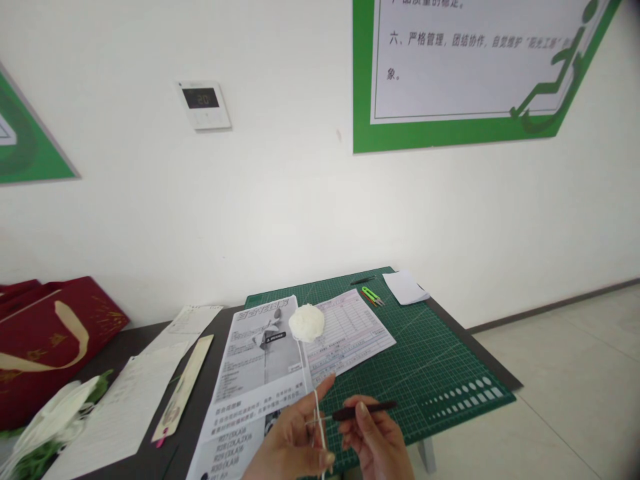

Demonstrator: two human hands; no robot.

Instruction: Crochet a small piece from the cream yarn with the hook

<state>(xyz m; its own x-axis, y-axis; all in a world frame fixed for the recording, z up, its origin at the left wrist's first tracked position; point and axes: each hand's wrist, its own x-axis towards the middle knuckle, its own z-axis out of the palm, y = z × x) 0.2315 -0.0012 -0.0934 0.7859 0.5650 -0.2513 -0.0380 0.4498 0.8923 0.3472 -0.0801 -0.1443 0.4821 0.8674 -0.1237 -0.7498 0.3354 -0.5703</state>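
My left hand [293,440] is at the bottom middle, its index finger raised with white yarn [321,427] running over it. The thumb and other fingers close on the strand lower down. In my right hand [375,437] is a crochet hook [387,405] with a dark handle, gripped like a pen. Its thin metal shaft points left and reaches the yarn at my left hand. A ball of white yarn [307,323] rests on the papers beyond both hands, and a strand trails from it towards me. Any stitches at the hook's tip are too small to make out.
A green cutting mat [415,373] covers much of the table. On it lie a printed pattern sheet [250,387], a form [350,333], green thread snips [371,296] and white paper [405,287]. Left are a ruler-like strip [185,387], handwritten sheets [120,413] and a red bag [55,327].
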